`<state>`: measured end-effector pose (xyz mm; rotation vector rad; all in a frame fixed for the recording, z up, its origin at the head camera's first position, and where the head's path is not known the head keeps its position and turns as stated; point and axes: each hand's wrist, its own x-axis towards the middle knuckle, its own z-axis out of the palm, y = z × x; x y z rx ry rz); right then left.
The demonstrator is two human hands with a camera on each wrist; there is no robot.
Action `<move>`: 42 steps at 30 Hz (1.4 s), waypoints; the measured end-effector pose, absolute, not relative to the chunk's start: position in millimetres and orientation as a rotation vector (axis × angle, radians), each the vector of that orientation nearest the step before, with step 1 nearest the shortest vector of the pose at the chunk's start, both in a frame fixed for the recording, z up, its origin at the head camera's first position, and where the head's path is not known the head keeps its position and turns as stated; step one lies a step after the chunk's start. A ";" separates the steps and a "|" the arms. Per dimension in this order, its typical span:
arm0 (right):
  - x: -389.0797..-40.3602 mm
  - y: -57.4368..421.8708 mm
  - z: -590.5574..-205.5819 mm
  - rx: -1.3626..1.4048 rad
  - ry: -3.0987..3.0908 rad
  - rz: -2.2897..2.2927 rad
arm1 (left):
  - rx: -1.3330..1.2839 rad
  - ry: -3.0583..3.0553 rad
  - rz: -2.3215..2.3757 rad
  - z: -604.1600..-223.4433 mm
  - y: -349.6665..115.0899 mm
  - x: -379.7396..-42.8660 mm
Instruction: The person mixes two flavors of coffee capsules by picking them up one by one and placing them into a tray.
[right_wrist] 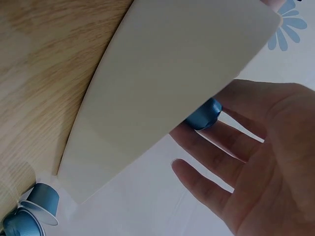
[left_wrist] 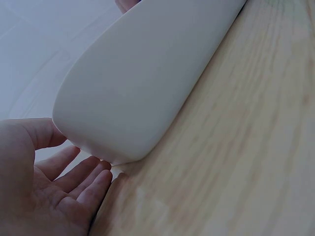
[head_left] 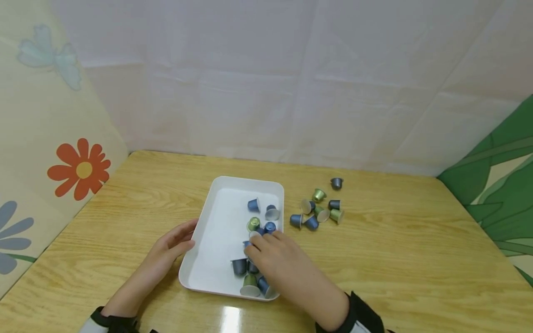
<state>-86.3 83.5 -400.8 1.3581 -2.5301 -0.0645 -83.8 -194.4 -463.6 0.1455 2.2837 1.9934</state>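
A white tray (head_left: 220, 231) lies on the table with several blue, green and dark coffee capsules along its right half. My left hand (head_left: 172, 247) touches the tray's left outer wall with thumb and fingertips, the fingers loosely bent in the left wrist view. My right hand (head_left: 285, 263) reaches over the right rim among the capsules. In the right wrist view, a blue coffee capsule (right_wrist: 204, 115) shows above the rim between the thumb and fingers of that hand, which appear to pinch it. The right fingertips are hidden behind the tray wall there.
More coffee capsules (head_left: 320, 212) lie loose on the wooden table (head_left: 395, 249), right of the tray. A white cloth (head_left: 250, 83) hangs behind the table. Printed panels with flowers (head_left: 79, 169) and green leaves (head_left: 499, 185) stand at the sides.
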 end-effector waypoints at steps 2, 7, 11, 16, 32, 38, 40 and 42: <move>-86.4 83.1 -400.5 1.348 -2.528 -0.069 | 0.146 2.285 1.994 -463.3 -194.5 -84.0; -86.4 82.5 -399.7 1.332 -2.508 -0.074 | 0.146 2.277 2.004 -462.4 -194.6 -84.6; -86.3 83.2 -397.9 1.337 -2.510 -0.074 | 0.156 2.284 1.998 -462.5 -194.6 -84.4; -86.9 84.5 -395.0 1.345 -2.510 -0.059 | 0.146 2.285 1.992 -462.0 -194.7 -84.8; -89.7 87.3 -396.6 1.369 -2.457 0.035 | 0.122 2.282 1.983 -463.0 -194.8 -83.9; -96.0 96.0 -394.8 1.384 -2.416 0.163 | 0.149 2.281 1.990 -463.3 -195.0 -84.2; -99.0 99.2 -395.0 1.375 -2.398 0.184 | 0.160 2.278 1.997 -463.6 -195.1 -84.2; -102.2 102.3 -395.7 1.358 -2.389 0.188 | 0.157 2.272 2.000 -464.1 -195.1 -84.2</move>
